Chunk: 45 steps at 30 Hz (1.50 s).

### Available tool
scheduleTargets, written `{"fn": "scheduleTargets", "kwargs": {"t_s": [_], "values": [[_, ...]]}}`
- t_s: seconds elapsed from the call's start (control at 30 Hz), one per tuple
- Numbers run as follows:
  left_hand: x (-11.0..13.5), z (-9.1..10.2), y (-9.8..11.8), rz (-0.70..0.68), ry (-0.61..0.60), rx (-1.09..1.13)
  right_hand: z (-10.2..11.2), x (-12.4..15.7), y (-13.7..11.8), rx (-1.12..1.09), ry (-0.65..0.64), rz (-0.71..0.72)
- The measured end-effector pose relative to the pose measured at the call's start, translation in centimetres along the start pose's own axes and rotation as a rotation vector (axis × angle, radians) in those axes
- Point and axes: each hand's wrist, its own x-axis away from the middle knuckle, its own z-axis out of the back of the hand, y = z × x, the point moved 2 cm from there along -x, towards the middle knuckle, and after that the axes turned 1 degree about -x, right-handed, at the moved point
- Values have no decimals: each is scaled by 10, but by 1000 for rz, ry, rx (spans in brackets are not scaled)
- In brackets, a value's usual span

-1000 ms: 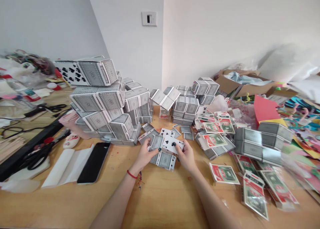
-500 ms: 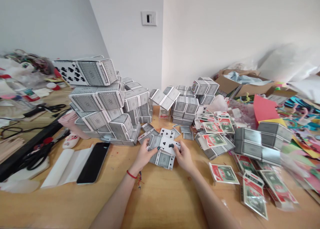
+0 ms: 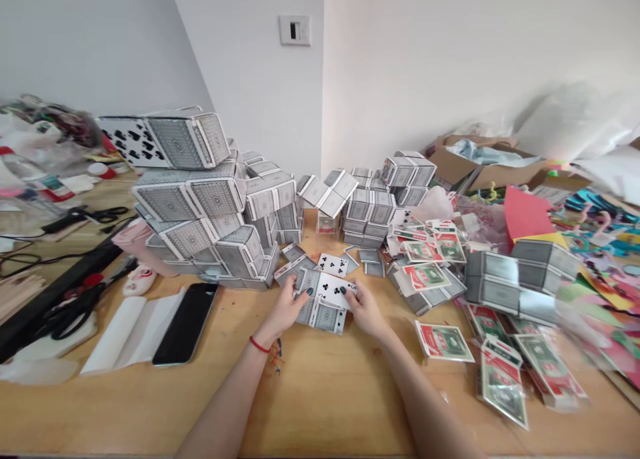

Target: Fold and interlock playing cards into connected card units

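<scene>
In front of me is a small assembly of grey-backed playing cards (image 3: pixel 327 317) joined edge to edge. My left hand (image 3: pixel 287 308) is closed on its left side, the thumb lying over a grey back. A face-up club card (image 3: pixel 331 291) crosses the top of this piece. My right hand (image 3: pixel 367 310) pinches that card's right end between thumb and fingers. Just beyond it a five of clubs (image 3: pixel 332 265) lies face up. More folded grey-backed cards (image 3: pixel 371 262) are scattered behind on the wooden table (image 3: pixel 320 392).
At left rises a tall stack of card-built blocks (image 3: pixel 193 199), with a phone (image 3: pixel 186 324), white paper (image 3: pixel 131 332) and black scissors (image 3: pixel 75 305) before it. Smaller card blocks (image 3: pixel 370 209) stand behind. Right lie red-and-green card boxes (image 3: pixel 445 342), grey card blocks (image 3: pixel 493 279) and coloured paper (image 3: pixel 529 212).
Both hands keep their hold and the club card stays across the grey piece with hardly any shift. The whole view has moved slightly.
</scene>
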Motion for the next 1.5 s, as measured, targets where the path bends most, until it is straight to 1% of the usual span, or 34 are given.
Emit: {"fn": "scheduleTargets", "kwargs": {"t_s": [0.17, 0.37, 0.47, 0.63, 0.8, 0.93, 1.2, 1.4, 1.5], "values": [[0, 2, 2, 23, -57, 1, -1, 0, 3, -22, -85, -22], [-1, 1, 8, -15, -22, -42, -2, 1, 4, -25, -128, -37], [-1, 0, 8, 10, -2, -40, -4, 2, 2, -30, -130, -16], [-2, -1, 3, 87, 79, -88, -6, 2, 1, -23, -125, 2], [0, -1, 6, 72, 110, -156, -6, 2, 1, -58, -138, -24], [1, -1, 10, 26, 109, -176, -6, 2, 1, -88, -132, -43], [0, -1, 1, 5, 103, -180, -4, 2, 0, -131, -156, -54], [0, -1, 2, 47, 77, -203, -2, 2, 2, -127, -172, -59], [1, -1, 3, 31, 59, -206, -2, 2, 1, -119, -168, -63]]}}
